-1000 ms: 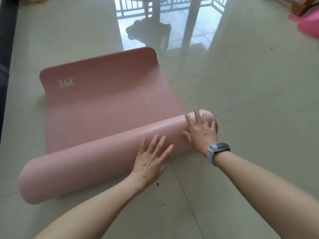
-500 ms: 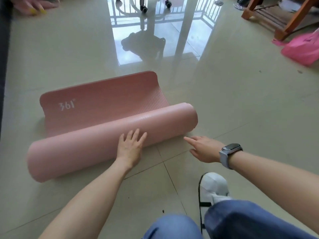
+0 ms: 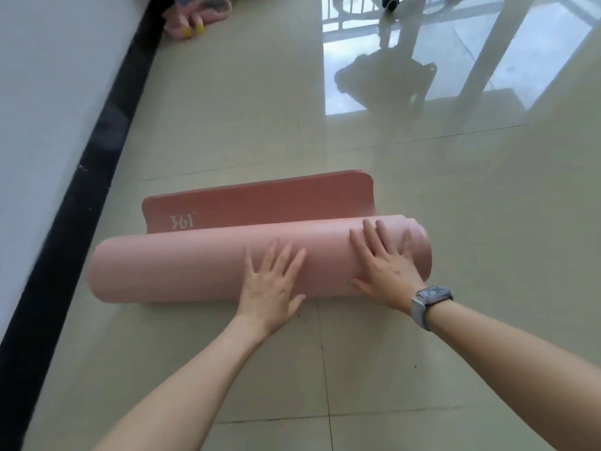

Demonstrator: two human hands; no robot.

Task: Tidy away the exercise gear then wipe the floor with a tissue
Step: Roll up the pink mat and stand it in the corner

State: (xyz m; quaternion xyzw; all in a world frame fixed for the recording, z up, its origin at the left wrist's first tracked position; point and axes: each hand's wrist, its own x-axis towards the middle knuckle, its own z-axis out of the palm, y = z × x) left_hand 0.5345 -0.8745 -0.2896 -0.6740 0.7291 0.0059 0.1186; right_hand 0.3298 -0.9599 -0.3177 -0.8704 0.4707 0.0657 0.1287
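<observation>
Mat [image 3: 182, 271] first: pink yoga mat, nearly all rolled into a fat tube lying on the tiled floor [image 3: 487, 222], long axis running left to right across the view, with the right end sitting a bit farther from the camera than the left. Only a short flat strip is left unrolled on the far side, with a white "361°" logo [image 3: 182, 222] printed on it, seen upside down from here. Both of the person's arms reach forward, bare and fairly straight. The left hand [image 3: 271, 284] lies palm down around the middle of the roll, fingers spread wide and flat, not gripping anything, just pressing on the surface. The right hand [image 3: 387, 268] does the same near the right end, fingers fanned out over the top of the tube, thumb low by the floor. There's a smartwatch [image 3: 431, 296] with a grey band on the right wrist. To the left, a white wall [image 3: 48, 92] with a black skirting board [image 3: 97, 151] runs off diagonally, and some pink stuff [image 3: 198, 11] with yellow tips sits blurry in the far corner.
</observation>
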